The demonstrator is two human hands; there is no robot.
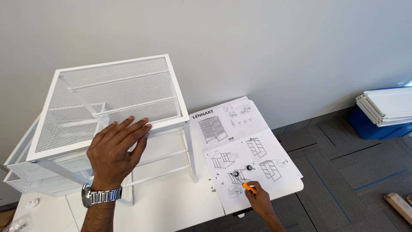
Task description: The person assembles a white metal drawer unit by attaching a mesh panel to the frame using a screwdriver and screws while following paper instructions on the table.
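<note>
on the white counter (171, 206), seen from my head camera, a white mesh drawer unit (111, 99) lies on its side, its mesh panel facing up at me and its thin white legs (191, 150) running out toward the paper beside it. my left hand (116, 152) lies flat on the near edge of that mesh panel, fingers (133, 126) spread wide, palm down; its grip is open, pressing on the frame rather than closing around anything. a metal watch (101, 195) sits on that wrist.

to the right of the unit, an unfolded instruction sheet (244, 146) lies flat on the counter, with line drawings of the frame in steps. two small black caster wheels (242, 171) rest on the sheet, one near the middle and one a little lower left, close to each other. a couple of tiny screws (212, 188) lie on the counter just off the sheet's left edge.

my right hand (257, 199) reaches onto the lower part of the sheet, its grip pinched together on a small orange tool (248, 187), thumb and fingertips closed around it. the tool's tip is just beside the lower wheel; i cannot tell whether they touch.

beyond the counter's edge the floor is grey carpet tile (343, 172). on the far right a stack of white panels (386, 105) rests on a blue bin (373, 126), and a cardboard piece (399, 204) lies at the lower right corner. a crumpled clear plastic bag (17, 221) sits at the lower left.
</note>
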